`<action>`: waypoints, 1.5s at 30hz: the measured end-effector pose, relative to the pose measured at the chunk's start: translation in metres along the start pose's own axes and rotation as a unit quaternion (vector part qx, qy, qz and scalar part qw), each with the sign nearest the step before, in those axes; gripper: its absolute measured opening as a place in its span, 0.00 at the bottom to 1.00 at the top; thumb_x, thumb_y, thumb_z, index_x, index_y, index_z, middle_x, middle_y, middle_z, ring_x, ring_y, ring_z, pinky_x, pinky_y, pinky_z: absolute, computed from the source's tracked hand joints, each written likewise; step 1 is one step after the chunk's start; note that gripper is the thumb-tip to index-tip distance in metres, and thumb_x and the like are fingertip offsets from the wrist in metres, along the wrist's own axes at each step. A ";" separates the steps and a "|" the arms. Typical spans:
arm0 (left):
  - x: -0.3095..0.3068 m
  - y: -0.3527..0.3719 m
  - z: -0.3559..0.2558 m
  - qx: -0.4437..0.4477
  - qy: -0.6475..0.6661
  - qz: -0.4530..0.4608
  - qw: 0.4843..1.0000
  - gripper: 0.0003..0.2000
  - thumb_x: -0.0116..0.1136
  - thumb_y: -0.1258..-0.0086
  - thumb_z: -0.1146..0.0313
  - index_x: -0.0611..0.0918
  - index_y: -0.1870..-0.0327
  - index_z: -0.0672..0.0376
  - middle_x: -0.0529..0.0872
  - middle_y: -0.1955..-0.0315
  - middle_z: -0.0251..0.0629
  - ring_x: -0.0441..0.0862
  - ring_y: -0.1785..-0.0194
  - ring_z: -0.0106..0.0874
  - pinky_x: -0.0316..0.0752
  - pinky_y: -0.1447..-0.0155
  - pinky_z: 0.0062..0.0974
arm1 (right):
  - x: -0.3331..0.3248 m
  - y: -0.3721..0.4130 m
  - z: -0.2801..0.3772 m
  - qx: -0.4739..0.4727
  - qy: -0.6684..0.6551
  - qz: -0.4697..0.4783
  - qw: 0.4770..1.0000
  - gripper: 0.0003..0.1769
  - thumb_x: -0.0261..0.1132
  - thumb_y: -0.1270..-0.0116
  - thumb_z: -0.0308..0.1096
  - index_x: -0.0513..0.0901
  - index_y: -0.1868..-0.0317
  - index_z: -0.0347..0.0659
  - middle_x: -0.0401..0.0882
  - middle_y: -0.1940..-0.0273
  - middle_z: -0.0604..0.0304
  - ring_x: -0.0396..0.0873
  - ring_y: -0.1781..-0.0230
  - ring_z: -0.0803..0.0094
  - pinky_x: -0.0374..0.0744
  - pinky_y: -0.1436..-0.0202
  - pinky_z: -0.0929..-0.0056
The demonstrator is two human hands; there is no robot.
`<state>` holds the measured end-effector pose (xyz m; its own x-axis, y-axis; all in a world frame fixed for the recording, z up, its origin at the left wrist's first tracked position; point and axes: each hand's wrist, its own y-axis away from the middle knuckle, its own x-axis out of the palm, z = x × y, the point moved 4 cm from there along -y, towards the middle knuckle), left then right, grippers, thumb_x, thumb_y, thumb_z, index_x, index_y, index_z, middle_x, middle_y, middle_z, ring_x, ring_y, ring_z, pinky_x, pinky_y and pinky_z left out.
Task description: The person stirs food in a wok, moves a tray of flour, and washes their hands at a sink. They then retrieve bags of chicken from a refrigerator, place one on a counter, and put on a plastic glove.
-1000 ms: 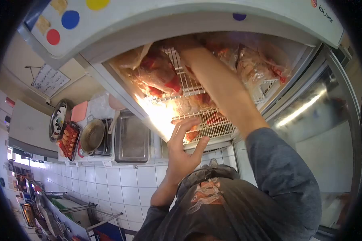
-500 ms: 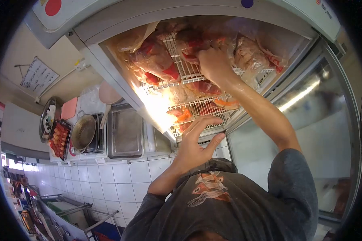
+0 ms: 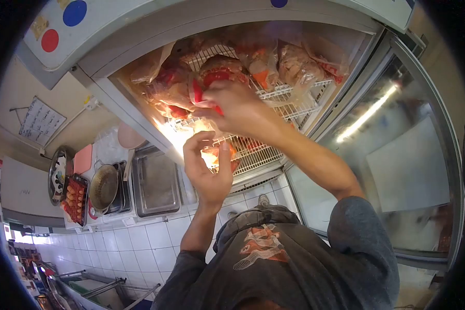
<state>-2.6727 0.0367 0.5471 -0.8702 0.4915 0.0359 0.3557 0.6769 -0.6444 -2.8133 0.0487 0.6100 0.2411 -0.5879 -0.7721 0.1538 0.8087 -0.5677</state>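
My right hand [image 3: 235, 106] reaches into the open fridge, fingers curled and slightly blurred, gripping a red-marked plastic bag of meat [image 3: 196, 90] at the left of the upper rack. Right behind it lies another red-marked bag of meat [image 3: 222, 67]. Lower down, in front of the fridge opening, my left hand [image 3: 206, 170] is raised with thumb and fingers apart and curved, holding nothing. On the lower wire rack [image 3: 253, 155], orange and red packs [image 3: 219, 153] show partly behind the left hand.
Further bagged meat [image 3: 297, 64] lies at the rack's right. The glass fridge door [image 3: 398, 155] stands open on the right. At left, a counter carries a metal tray [image 3: 155, 181], a pan [image 3: 104, 188] and a tray of eggs [image 3: 75, 199].
My right hand has moved left across the upper rack to the red-marked bag. My left hand has risen and shifted left. The head view has shifted a little.
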 end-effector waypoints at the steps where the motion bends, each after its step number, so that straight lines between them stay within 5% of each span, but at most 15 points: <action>1: -0.001 -0.003 0.001 0.025 -0.030 0.002 0.999 0.17 0.62 0.39 0.84 0.74 0.49 0.65 0.77 0.52 0.41 0.75 0.50 0.29 0.71 0.44 0.28 | -0.021 0.001 -0.006 0.080 -0.056 -0.010 0.995 0.15 0.66 0.37 0.42 0.87 0.59 0.38 0.84 0.64 0.52 0.83 0.62 0.54 0.80 0.57 0.59; 2: -0.004 -0.004 0.004 0.050 -0.061 0.002 0.997 0.17 0.62 0.39 0.84 0.74 0.49 0.66 0.78 0.53 0.41 0.75 0.50 0.29 0.71 0.44 0.28 | -0.040 0.004 -0.017 0.158 -0.111 -0.018 0.981 0.17 0.66 0.37 0.43 0.87 0.61 0.36 0.85 0.66 0.51 0.83 0.63 0.53 0.80 0.57 0.58; 5: -0.003 -0.005 0.002 0.075 -0.097 0.005 0.992 0.15 0.62 0.39 0.83 0.75 0.52 0.66 0.78 0.55 0.41 0.76 0.50 0.30 0.71 0.44 0.28 | -0.077 0.000 -0.098 0.287 0.115 -0.062 0.949 0.17 0.66 0.40 0.45 0.88 0.64 0.37 0.86 0.67 0.47 0.85 0.64 0.50 0.81 0.60 0.55; 12: 0.023 0.004 -0.012 0.104 -0.024 0.003 0.994 0.11 0.65 0.42 0.81 0.78 0.60 0.64 0.82 0.62 0.45 0.80 0.57 0.36 0.73 0.51 0.29 | -0.014 -0.045 -0.196 0.231 0.238 -0.076 0.940 0.20 0.64 0.42 0.47 0.87 0.61 0.37 0.85 0.61 0.44 0.84 0.58 0.50 0.81 0.57 0.54; 15: 0.024 0.008 -0.012 0.108 -0.010 -0.015 0.994 0.12 0.64 0.42 0.82 0.77 0.58 0.64 0.80 0.61 0.45 0.78 0.56 0.35 0.72 0.50 0.28 | 0.008 -0.061 -0.176 0.172 0.270 -0.161 0.934 0.18 0.67 0.44 0.43 0.85 0.57 0.40 0.85 0.58 0.46 0.83 0.57 0.49 0.80 0.56 0.55; 18: 0.021 0.014 -0.010 0.112 0.003 -0.027 0.993 0.14 0.62 0.42 0.85 0.75 0.56 0.65 0.78 0.60 0.45 0.76 0.56 0.33 0.71 0.49 0.28 | -0.012 -0.055 -0.105 0.172 0.350 -0.317 0.865 0.16 0.66 0.43 0.42 0.85 0.57 0.43 0.84 0.60 0.45 0.82 0.58 0.47 0.80 0.55 0.55; 21: 0.022 0.018 -0.017 0.132 0.057 -0.043 0.989 0.15 0.60 0.41 0.85 0.73 0.54 0.64 0.77 0.60 0.44 0.76 0.57 0.32 0.71 0.49 0.28 | -0.017 -0.056 -0.124 0.245 0.092 -0.283 0.923 0.16 0.66 0.42 0.42 0.85 0.57 0.43 0.84 0.60 0.43 0.82 0.57 0.46 0.80 0.53 0.55; 24: 0.033 0.004 -0.025 0.141 0.066 -0.037 0.987 0.17 0.59 0.40 0.86 0.70 0.53 0.63 0.76 0.61 0.45 0.76 0.58 0.31 0.72 0.50 0.28 | -0.022 -0.054 -0.135 0.212 0.064 -0.217 0.951 0.16 0.67 0.41 0.42 0.85 0.56 0.43 0.84 0.60 0.43 0.81 0.57 0.44 0.79 0.54 0.55; 27: 0.050 -0.005 -0.038 0.155 0.081 -0.020 0.984 0.17 0.59 0.41 0.86 0.69 0.54 0.62 0.76 0.61 0.46 0.75 0.58 0.32 0.73 0.50 0.29 | -0.044 -0.031 -0.100 0.230 -0.020 -0.033 0.972 0.15 0.68 0.41 0.39 0.84 0.57 0.40 0.83 0.60 0.43 0.82 0.58 0.46 0.79 0.53 0.59; 29: 0.059 -0.004 -0.047 0.176 0.100 -0.015 0.979 0.17 0.59 0.41 0.86 0.68 0.54 0.62 0.75 0.61 0.46 0.76 0.58 0.32 0.73 0.50 0.30 | -0.078 0.004 -0.067 0.069 -0.102 -0.287 0.950 0.15 0.70 0.44 0.34 0.84 0.57 0.36 0.83 0.60 0.47 0.81 0.56 0.49 0.78 0.52 0.60; 31: 0.060 -0.002 -0.045 0.193 0.095 0.015 0.977 0.18 0.60 0.41 0.86 0.68 0.54 0.61 0.75 0.60 0.46 0.76 0.58 0.33 0.74 0.51 0.30 | -0.120 0.064 -0.064 -0.001 0.072 -0.491 0.868 0.14 0.71 0.47 0.28 0.84 0.58 0.34 0.82 0.57 0.51 0.78 0.52 0.54 0.77 0.49 0.60; 33: 0.058 0.002 -0.041 0.192 0.089 0.032 0.977 0.18 0.60 0.41 0.85 0.68 0.54 0.61 0.75 0.60 0.46 0.76 0.58 0.33 0.74 0.51 0.29 | -0.144 0.104 -0.084 0.088 0.046 -0.575 0.812 0.14 0.70 0.48 0.23 0.83 0.58 0.34 0.81 0.52 0.54 0.76 0.49 0.56 0.76 0.45 0.59; 38: 0.074 0.009 -0.032 0.155 0.093 0.042 0.983 0.16 0.65 0.45 0.85 0.74 0.58 0.62 0.78 0.61 0.45 0.77 0.59 0.30 0.75 0.53 0.25 | -0.137 0.093 -0.188 0.123 0.315 -0.253 0.907 0.15 0.66 0.44 0.26 0.84 0.54 0.38 0.81 0.51 0.46 0.77 0.47 0.47 0.79 0.49 0.59; 40: 0.075 0.015 -0.034 0.145 0.108 0.046 0.982 0.15 0.65 0.45 0.85 0.75 0.60 0.63 0.78 0.62 0.45 0.78 0.61 0.30 0.75 0.55 0.24 | -0.150 0.080 -0.216 0.252 0.253 -0.236 0.904 0.15 0.64 0.41 0.31 0.84 0.53 0.39 0.83 0.56 0.44 0.80 0.51 0.44 0.80 0.52 0.58; 45: 0.073 0.017 -0.024 0.105 0.141 0.020 0.984 0.12 0.66 0.44 0.84 0.76 0.62 0.64 0.79 0.64 0.45 0.78 0.64 0.29 0.75 0.59 0.22 | -0.200 0.068 -0.234 0.286 0.204 -0.318 0.881 0.16 0.60 0.40 0.34 0.84 0.53 0.37 0.85 0.59 0.43 0.83 0.59 0.46 0.79 0.52 0.59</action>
<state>-2.7223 0.0974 0.5568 -0.7171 0.6679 0.1992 0.2838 0.5409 -0.7917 -3.0751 0.2171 0.6593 -0.4148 -0.7886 -0.4540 0.6185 0.1216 -0.7764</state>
